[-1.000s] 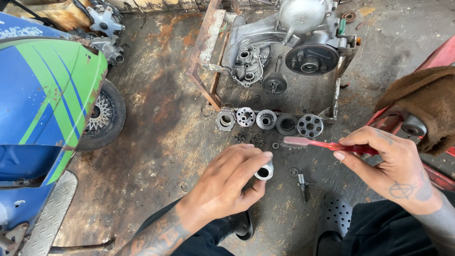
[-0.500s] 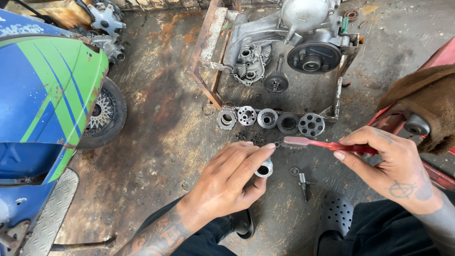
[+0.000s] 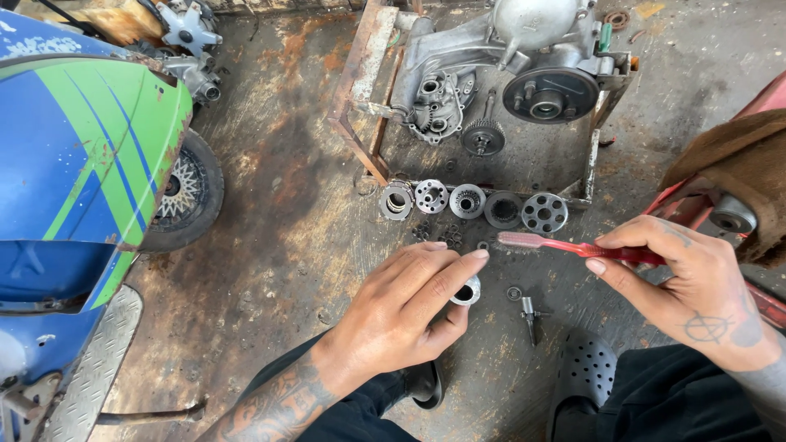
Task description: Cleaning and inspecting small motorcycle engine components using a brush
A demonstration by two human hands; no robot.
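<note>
My left hand (image 3: 405, 311) grips a small metal ring-shaped bushing (image 3: 467, 291) between thumb and fingers, low over the oily concrete floor. My right hand (image 3: 684, 282) holds a red toothbrush (image 3: 573, 246) by its handle, the pink bristle head pointing left, a short way above and right of the bushing. The brush and bushing are apart. Just beyond both hands lies a row of round metal gear and clutch parts (image 3: 468, 202).
A grey engine case (image 3: 508, 61) sits in a rusty metal frame (image 3: 360, 106) at the top. A blue and green scooter body (image 3: 78, 164) with its small wheel (image 3: 184, 192) fills the left. A small bolt (image 3: 529, 314) and a washer (image 3: 514, 293) lie by my black sandal (image 3: 583, 368).
My left hand has shifted slightly with the bushing; the right hand and toothbrush have stayed nearly still.
</note>
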